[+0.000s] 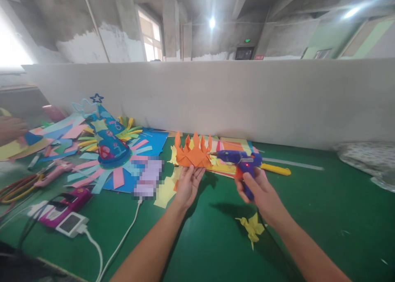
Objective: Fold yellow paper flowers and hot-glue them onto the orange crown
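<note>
My left hand (189,184) holds up an orange folded paper crown (193,151) by its lower edge, fingers closed on it. My right hand (258,189) grips a blue hot glue gun (242,160) with a red light on its side. The gun's nozzle points left and sits right at the crown's right end. Both are raised a little above the green table (216,241).
A blue paper cone hat (110,140) stands on coloured paper strips at left. Stacked coloured sheets (231,148) and a yellow stick (276,169) lie behind the hands. A yellow paper flower (253,227) is below my right hand. A power strip (71,223) with cables, a pink glue gun (55,171), and another person's hand (10,127) are far left.
</note>
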The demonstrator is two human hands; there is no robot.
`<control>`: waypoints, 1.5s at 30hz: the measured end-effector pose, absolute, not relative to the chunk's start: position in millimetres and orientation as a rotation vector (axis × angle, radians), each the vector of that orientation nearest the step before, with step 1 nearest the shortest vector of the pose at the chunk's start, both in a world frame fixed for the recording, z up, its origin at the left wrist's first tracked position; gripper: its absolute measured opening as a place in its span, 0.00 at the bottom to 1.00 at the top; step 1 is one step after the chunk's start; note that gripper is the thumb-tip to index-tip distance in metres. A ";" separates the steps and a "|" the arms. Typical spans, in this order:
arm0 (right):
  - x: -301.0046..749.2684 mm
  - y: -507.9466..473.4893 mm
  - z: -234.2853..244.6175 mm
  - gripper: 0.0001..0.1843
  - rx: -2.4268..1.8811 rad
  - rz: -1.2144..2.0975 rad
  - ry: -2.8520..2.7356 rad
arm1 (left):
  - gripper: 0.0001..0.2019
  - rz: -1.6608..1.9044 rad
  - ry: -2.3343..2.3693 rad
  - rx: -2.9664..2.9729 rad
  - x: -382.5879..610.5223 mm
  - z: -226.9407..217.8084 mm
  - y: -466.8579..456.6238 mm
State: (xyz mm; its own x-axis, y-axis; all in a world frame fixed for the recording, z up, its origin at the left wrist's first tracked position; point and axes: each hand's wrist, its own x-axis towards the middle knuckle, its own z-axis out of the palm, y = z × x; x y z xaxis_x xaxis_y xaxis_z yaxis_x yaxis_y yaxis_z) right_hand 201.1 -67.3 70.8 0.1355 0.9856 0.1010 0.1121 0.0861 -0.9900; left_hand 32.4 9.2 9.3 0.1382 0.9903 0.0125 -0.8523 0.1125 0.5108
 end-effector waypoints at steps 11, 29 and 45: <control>305.0 -50.6 33.6 0.23 -2.008 0.472 -1.288 | 0.07 1.442 0.382 0.405 30.8 10.3 9.9; 250.7 -101.0 61.9 0.07 -1.926 0.839 -2.134 | 0.07 1.441 0.382 0.439 30.5 10.8 10.1; 229.7 -126.1 42.2 0.09 -1.997 0.477 -2.213 | 0.10 1.435 0.374 0.430 30.1 9.0 10.3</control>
